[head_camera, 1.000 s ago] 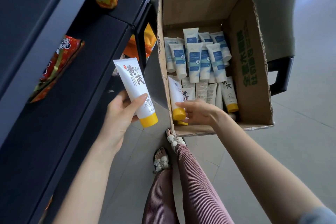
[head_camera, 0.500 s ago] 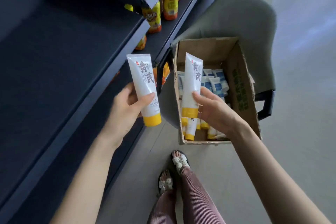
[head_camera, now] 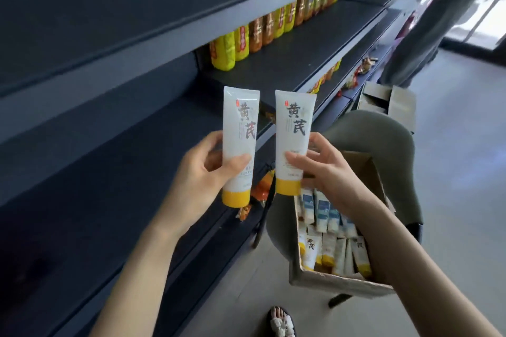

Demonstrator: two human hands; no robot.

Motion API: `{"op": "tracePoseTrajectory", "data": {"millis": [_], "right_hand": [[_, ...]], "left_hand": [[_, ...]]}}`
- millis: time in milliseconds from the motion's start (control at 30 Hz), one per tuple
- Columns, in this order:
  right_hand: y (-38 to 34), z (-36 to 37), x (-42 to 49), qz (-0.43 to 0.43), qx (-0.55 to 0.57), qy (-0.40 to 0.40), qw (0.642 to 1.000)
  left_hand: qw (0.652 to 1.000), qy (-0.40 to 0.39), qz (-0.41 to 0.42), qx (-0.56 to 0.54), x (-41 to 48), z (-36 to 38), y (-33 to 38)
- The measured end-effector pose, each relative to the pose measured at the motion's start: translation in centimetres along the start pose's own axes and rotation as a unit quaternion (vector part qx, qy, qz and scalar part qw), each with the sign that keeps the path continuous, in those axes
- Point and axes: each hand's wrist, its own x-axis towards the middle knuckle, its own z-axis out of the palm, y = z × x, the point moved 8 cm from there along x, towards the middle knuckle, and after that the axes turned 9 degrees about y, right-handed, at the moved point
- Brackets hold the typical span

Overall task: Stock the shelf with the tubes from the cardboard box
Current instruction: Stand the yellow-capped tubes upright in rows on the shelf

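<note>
My left hand (head_camera: pixel 200 172) grips a white tube with a yellow cap (head_camera: pixel 238 145), held upright with the cap down. My right hand (head_camera: pixel 325 169) holds a second, identical tube (head_camera: pixel 293 139) right beside it. Both tubes hang in front of the dark shelf (head_camera: pixel 109 161), above its front edge. The cardboard box (head_camera: pixel 336 282) stands open on a grey chair at the lower right. Inside it lie several more tubes (head_camera: pixel 331 254) with yellow caps and several white-and-blue tubes (head_camera: pixel 323 208). My right forearm hides part of the box.
Yellow and orange bottles (head_camera: pixel 273 27) line the shelf (head_camera: pixel 287 63) further back. Orange snack packets (head_camera: pixel 260 189) lie on a lower shelf below the tubes. A second cardboard box (head_camera: pixel 388 101) and another person's legs (head_camera: pixel 410 44) stand down the aisle. The grey chair (head_camera: pixel 377 134) is beside the shelving.
My right hand has lifted a tube out of the box and brought it up beside the left hand's tube. Both hands rose toward the shelf and the view tilted upward.
</note>
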Motion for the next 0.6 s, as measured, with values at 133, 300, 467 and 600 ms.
{"op": "tracePoseTrajectory", "data": {"millis": [133,300,467,600], "right_hand": [[-4.4,2.9,-1.4,-0.056,-0.015,-0.017,0.998],[-9.3,6.4,-3.3,-0.122,-0.011,-0.059,0.991],[-12.7,9.8,-4.3,-0.166,-0.017,-0.111,0.98],[-14.3,12.1,-4.7,-0.187,-0.015,-0.165,0.968]], "left_hand": [[0.998,0.041,0.039,-0.01,-1.8,-3.3,4.2],[0.991,0.114,0.063,-0.034,-4.6,-7.2,8.4],[0.975,0.202,0.084,-0.038,-7.6,-10.4,11.0],[0.952,0.286,0.096,-0.058,-10.3,-12.8,12.3]]}}
